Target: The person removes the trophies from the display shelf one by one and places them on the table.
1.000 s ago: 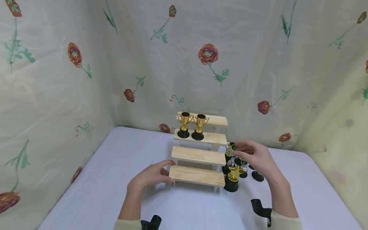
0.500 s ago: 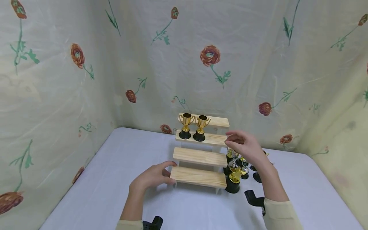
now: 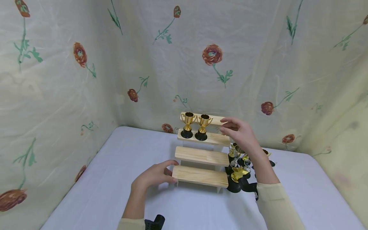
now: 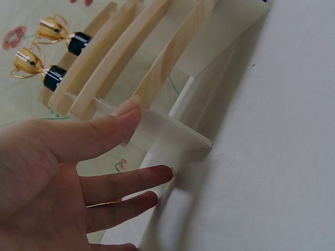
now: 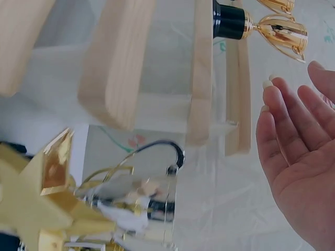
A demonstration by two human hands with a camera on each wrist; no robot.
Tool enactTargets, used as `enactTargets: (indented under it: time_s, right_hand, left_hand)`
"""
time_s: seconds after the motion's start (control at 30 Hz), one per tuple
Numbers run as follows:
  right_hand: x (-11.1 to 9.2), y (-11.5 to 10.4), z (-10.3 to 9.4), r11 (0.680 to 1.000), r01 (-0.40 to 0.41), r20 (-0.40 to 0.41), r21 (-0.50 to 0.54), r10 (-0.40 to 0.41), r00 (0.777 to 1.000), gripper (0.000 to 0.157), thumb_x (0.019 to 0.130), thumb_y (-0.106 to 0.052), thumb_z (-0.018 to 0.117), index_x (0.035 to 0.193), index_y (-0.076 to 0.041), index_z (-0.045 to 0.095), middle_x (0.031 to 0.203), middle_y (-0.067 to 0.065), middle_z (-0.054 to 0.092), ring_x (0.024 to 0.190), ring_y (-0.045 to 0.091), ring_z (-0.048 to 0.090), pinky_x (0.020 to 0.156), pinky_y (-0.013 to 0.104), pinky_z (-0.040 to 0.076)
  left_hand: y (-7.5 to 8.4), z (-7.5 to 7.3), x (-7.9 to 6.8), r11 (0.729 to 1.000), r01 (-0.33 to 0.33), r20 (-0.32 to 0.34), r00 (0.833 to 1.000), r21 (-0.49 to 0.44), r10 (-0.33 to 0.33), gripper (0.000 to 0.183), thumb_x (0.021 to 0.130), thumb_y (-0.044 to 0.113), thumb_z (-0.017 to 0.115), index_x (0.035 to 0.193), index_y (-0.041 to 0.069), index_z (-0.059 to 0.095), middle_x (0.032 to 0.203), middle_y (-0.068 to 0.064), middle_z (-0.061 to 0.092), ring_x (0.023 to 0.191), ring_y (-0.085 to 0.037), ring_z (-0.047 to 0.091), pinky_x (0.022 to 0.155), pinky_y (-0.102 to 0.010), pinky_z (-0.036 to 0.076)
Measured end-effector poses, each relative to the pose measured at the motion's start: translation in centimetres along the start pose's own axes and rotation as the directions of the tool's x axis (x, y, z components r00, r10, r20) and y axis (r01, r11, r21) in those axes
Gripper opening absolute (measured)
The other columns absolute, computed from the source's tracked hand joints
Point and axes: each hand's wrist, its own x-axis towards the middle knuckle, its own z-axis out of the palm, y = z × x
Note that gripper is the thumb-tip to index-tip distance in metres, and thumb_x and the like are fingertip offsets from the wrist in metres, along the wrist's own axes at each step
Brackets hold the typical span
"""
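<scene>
A wooden four-step display rack [image 3: 199, 175] stands on the table, with two gold trophy cups [image 3: 188, 118] with black bases side by side on its second-highest step. My left hand [image 3: 155, 174] is at the left end of the lowest step; in the left wrist view the thumb [image 4: 123, 117] rests at the board's end and the other fingers are extended and spread. My right hand [image 3: 240, 131] hovers at the right end of the upper steps, its fingers gently bent. In the right wrist view the right hand [image 5: 301, 136] holds nothing, a little apart from the boards and a gold cup [image 5: 285, 36].
Right of the rack stands a cluster of several trophies, a gold star trophy [image 3: 238, 174] in front and a silver cup [image 5: 141, 209] behind it. My right forearm partly hides them. A flower-patterned curtain [image 3: 161, 64] hangs behind the white-covered table [image 3: 97, 191].
My right hand has moved from over the trophy cluster up and left to the rack's upper right end. My left hand has stayed at the lowest step. The view has shifted slightly.
</scene>
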Motion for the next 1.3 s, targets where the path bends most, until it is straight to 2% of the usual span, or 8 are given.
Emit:
enactTargets:
  time_s: [0.17, 0.3, 0.47, 0.7, 1.0, 1.3]
  right_hand:
    - [0.7, -0.4, 0.3, 1.0, 0.003, 0.011, 0.027, -0.004, 1.0, 0.042, 0.096, -0.031, 0.067, 0.131, -0.009, 0.061, 0.113, 0.017, 0.071, 0.091, 0.008, 0.069, 0.082, 0.028, 0.054]
    - [1.2, -0.5, 0.4, 0.999, 0.01, 0.028, 0.052, -0.011, 1.0, 0.041, 0.096, -0.028, 0.067, 0.131, -0.007, 0.06, 0.113, 0.02, 0.07, 0.09, 0.014, 0.07, 0.084, 0.032, 0.055]
    - [2.0, -0.6, 0.7, 0.998, 0.017, 0.04, 0.06, -0.019, 0.999, 0.04, 0.096, -0.028, 0.067, 0.131, -0.009, 0.06, 0.113, 0.019, 0.07, 0.084, 0.008, 0.069, 0.085, 0.038, 0.055]
    - [2.8, -1.0, 1.3, 0.997, 0.032, 0.019, 0.076, -0.034, 0.999, 0.038, 0.097, -0.03, 0.065, 0.13, -0.01, 0.062, 0.112, 0.018, 0.071, 0.084, 0.006, 0.068, 0.079, 0.027, 0.054]
    - [3.2, -1.5, 1.9, 0.994, 0.041, -0.04, 0.097, -0.037, 0.999, 0.028, 0.097, -0.022, 0.065, 0.117, -0.003, 0.068, 0.105, 0.023, 0.072, 0.076, 0.003, 0.068, 0.073, 0.024, 0.055]
    - [3.1, -1.5, 2.3, 0.99, 0.057, -0.067, 0.129, -0.048, 0.997, 0.027, 0.098, -0.021, 0.064, 0.112, 0.002, 0.069, 0.103, 0.026, 0.07, 0.075, 0.002, 0.068, 0.073, 0.021, 0.055]
  left_hand:
    - [0.1, 0.2, 0.1, 1.0, -0.003, 0.003, 1.0, -0.012, 0.003, 0.058, 0.08, 0.032, 0.082, 0.133, 0.033, 0.056, 0.108, -0.005, 0.073, 0.096, -0.019, 0.065, 0.08, -0.046, 0.048]
    - [0.1, 0.3, 0.3, 1.0, -0.003, 0.004, 1.0, -0.015, 0.003, 0.057, 0.081, 0.033, 0.082, 0.132, 0.034, 0.057, 0.107, -0.003, 0.073, 0.095, -0.019, 0.065, 0.08, -0.045, 0.048]
    - [0.0, 0.2, 0.3, 1.0, -0.012, 0.0, 1.0, -0.006, 0.012, 0.057, 0.08, 0.033, 0.082, 0.131, 0.034, 0.057, 0.105, -0.003, 0.073, 0.095, -0.018, 0.064, 0.081, -0.045, 0.047]
    - [0.0, 0.2, 0.3, 1.0, -0.008, -0.002, 1.0, -0.018, 0.008, 0.056, 0.08, 0.032, 0.083, 0.131, 0.034, 0.058, 0.105, -0.004, 0.073, 0.095, -0.019, 0.065, 0.082, -0.047, 0.047]
    - [-0.2, 0.3, 0.5, 1.0, 0.01, -0.001, 1.0, -0.017, -0.01, 0.055, 0.08, 0.034, 0.082, 0.129, 0.036, 0.058, 0.105, -0.002, 0.073, 0.096, -0.019, 0.065, 0.082, -0.047, 0.047]
    - [-0.1, 0.1, 0.3, 1.0, 0.015, -0.001, 1.0, -0.023, -0.015, 0.056, 0.08, 0.033, 0.083, 0.13, 0.035, 0.058, 0.107, -0.003, 0.073, 0.097, -0.02, 0.065, 0.083, -0.049, 0.048]
